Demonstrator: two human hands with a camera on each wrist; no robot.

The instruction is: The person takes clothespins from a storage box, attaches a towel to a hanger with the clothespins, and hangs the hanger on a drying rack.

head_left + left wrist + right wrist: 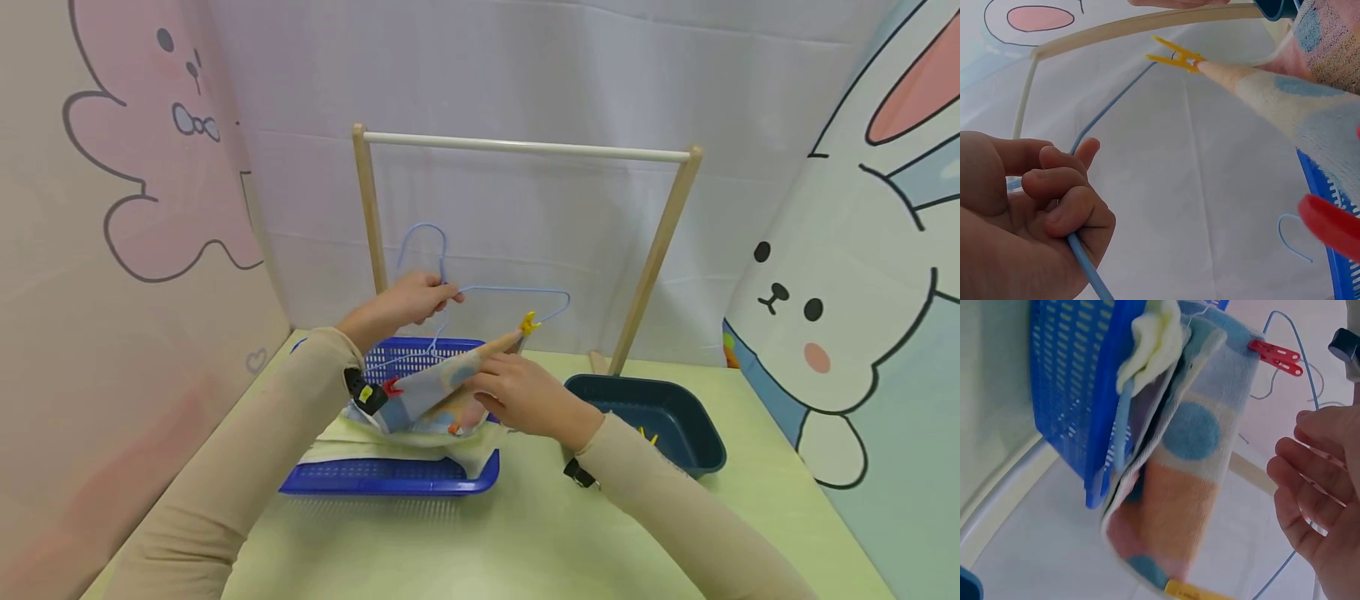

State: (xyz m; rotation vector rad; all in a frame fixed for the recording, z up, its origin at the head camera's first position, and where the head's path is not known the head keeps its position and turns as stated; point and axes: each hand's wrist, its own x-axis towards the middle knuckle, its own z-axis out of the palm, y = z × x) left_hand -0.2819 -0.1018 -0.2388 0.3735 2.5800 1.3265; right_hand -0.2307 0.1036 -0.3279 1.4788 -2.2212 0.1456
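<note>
My left hand (416, 300) grips a light blue wire hanger (517, 289), its fingers curled round the wire in the left wrist view. A small patterned towel (450, 387) hangs from this hanger, fastened by a yellow clothespin (529, 323) at one end and a red clothespin (1275, 357) at the other. My right hand (521, 396) is beside the towel near the yellow clothespin. In the right wrist view its fingers (1313, 478) are loosely bent with nothing between them. Whether a fingertip touches the towel, I cannot tell.
Below the towel stands a blue basket (390, 486) with pale yellow cloth (375, 448) in it. A dark teal basin (693, 417) with yellow clothespins (648, 436) is at the right. Behind is a wooden rack with a white rail (525, 147).
</note>
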